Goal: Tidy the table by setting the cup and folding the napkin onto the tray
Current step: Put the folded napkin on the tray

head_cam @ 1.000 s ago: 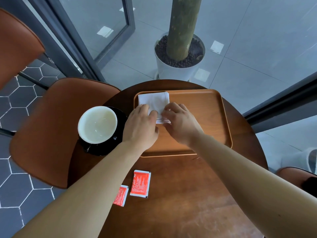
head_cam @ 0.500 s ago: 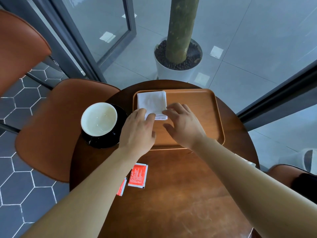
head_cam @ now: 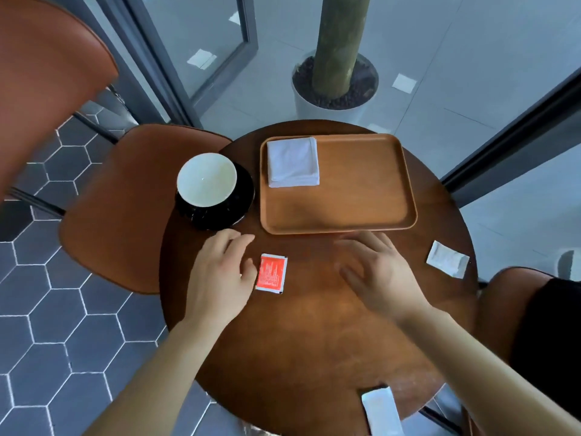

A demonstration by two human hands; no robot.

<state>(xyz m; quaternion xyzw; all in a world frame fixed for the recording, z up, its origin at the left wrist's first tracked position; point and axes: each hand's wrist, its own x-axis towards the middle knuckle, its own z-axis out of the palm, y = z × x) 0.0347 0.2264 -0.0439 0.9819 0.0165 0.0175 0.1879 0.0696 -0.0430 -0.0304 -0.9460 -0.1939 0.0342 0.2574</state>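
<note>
Wooden and rust-brown, the tray (head_cam: pixel 361 196) lay on the round table (head_cam: pixel 314 341), and I place everything else by it. The white napkin (head_cam: pixel 292 162) sat folded into a neat square inside the tray, tucked into its far left corner. The rest of the tray floor was bare wood.

The cup (head_cam: pixel 206 179), white inside, stood upright on a black saucer (head_cam: pixel 234 209) just left of the tray, off it, with a thin strip of table between the saucer and the tray's left rim.

My left hand (head_cam: pixel 220 278) hung below the tray's near left corner, close to the saucer's near edge, with the fingers loose and nothing in them. Its thumb was just beside a red packet (head_cam: pixel 271 273); I cannot tell whether they touched. My right hand (head_cam: pixel 377 275) was just short of the tray's near rim, blurred, with the fingers spread and empty.

A white packet (head_cam: pixel 448 259) lay right of the tray's near right corner. Another white packet (head_cam: pixel 380 410) lay well below the tray at the table's near edge. A brown chair (head_cam: pixel 125 209) stood to the left, beyond the cup.
</note>
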